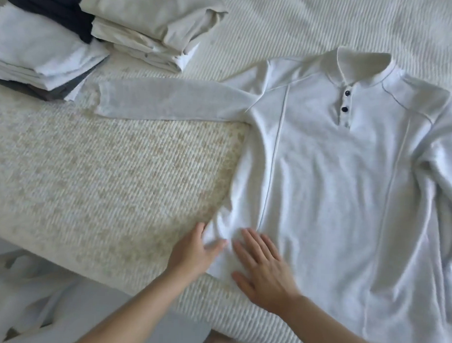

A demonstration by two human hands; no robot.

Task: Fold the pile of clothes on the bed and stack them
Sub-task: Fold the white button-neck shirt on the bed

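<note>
Folded stacks [101, 28]: far left on the bed [103, 166], partly cut off by the frame edge.
Left hand [198, 250]: pinches the white shirt [336, 176] at its lower left hem corner.
Right hand [262, 266]: flat, fingers straight, pressing the hem.
Risk: a tug likely rucks the front or drags the outstretched left sleeve [165, 101] askew.
Right sleeve, lower hem: run off frame.

Pale crumpled fabric [33, 292] on floor beside bed edge
</note>
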